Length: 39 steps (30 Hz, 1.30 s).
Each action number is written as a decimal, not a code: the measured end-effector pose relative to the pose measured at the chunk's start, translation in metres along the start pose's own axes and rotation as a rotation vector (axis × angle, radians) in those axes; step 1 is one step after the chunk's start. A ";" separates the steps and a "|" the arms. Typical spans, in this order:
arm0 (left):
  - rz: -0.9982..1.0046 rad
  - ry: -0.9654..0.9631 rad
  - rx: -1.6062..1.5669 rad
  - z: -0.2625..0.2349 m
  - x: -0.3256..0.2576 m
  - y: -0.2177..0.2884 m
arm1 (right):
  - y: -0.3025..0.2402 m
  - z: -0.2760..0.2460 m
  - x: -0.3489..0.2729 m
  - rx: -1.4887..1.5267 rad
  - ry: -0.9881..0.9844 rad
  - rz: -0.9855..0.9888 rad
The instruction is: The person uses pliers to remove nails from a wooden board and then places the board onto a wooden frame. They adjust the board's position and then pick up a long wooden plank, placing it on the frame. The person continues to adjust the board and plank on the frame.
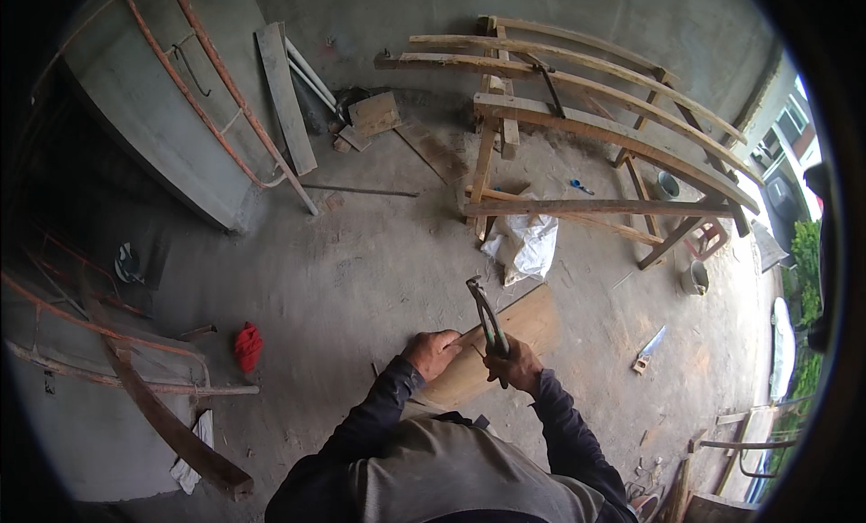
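Both forearms extended forward; left grip (431,351) curled, fingers down; right grip (514,365) fisted tight.

A bare concrete floor (361,270) spreads under dull daylight. A rough timber frame (595,135) stands far right; a grey concrete wall (153,117) rises far left.

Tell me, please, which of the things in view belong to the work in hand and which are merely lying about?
In hand:
- left hand resting on the wooden board
- right hand gripping the pincers over that board

Lying about:
- handsaw
- red cloth
- white sack
- wooden frame
- small bucket
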<state>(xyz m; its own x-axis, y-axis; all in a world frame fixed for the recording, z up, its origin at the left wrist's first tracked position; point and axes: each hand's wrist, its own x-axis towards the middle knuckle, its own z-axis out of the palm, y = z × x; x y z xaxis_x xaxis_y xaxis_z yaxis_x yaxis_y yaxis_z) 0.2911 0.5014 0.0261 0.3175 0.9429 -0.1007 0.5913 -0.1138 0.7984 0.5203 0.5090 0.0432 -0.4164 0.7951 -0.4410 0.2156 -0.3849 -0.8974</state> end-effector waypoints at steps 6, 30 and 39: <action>0.012 0.107 0.091 -0.058 0.116 -0.043 | -0.042 0.014 0.119 0.197 0.236 -0.030; -0.268 0.465 0.166 -0.312 0.341 -0.121 | -0.261 -0.035 0.516 0.107 -0.463 -0.044; -0.322 0.468 0.011 -0.355 0.394 -0.160 | -0.303 -0.030 0.571 -0.340 -0.371 -0.298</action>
<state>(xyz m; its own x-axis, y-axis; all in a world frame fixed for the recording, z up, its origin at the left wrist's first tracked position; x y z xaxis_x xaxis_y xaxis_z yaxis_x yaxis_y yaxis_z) 0.0586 1.0026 0.0688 -0.2406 0.9686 -0.0623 0.6122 0.2012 0.7647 0.2436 1.0933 0.0634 -0.7710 0.6048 -0.1996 0.2875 0.0508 -0.9564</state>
